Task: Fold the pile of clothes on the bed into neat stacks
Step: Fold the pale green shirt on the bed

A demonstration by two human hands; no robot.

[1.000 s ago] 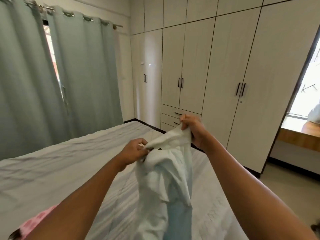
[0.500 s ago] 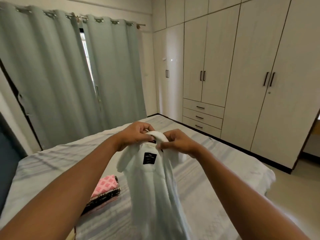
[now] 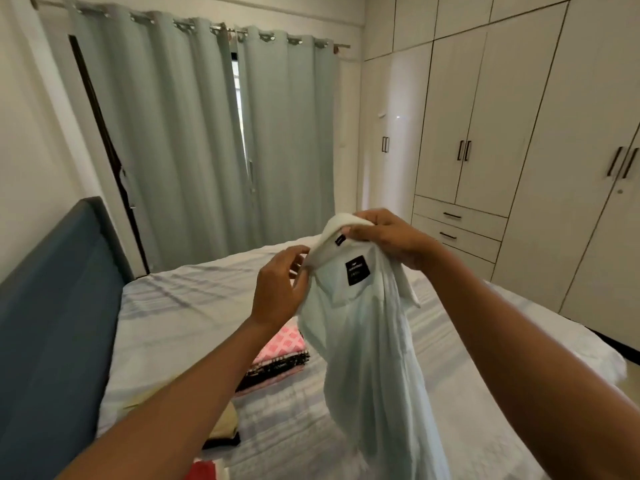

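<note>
A pale mint shirt [image 3: 370,358] with a white collar and a black neck label hangs in the air above the bed [image 3: 194,306]. My right hand [image 3: 391,239] grips the collar from the top right. My left hand [image 3: 280,289] pinches the collar's left end, thumb and fingers curled on the cloth. The shirt's lower part drops out of view at the bottom. On the bed behind my left forearm lies a folded stack [image 3: 280,362] with a pink checked piece on top and dark pieces under it.
A beige and black folded pile [image 3: 225,427] and a red cloth [image 3: 204,472] lie near the bottom left. A dark blue headboard [image 3: 59,306] stands at left. Mint curtains [image 3: 207,143] hang behind the bed; a white wardrobe [image 3: 519,133] with drawers fills the right wall.
The view has swung left, bringing in the headboard and more folded piles. My right hand has risen on the collar while my left has slid lower to the collar's end.
</note>
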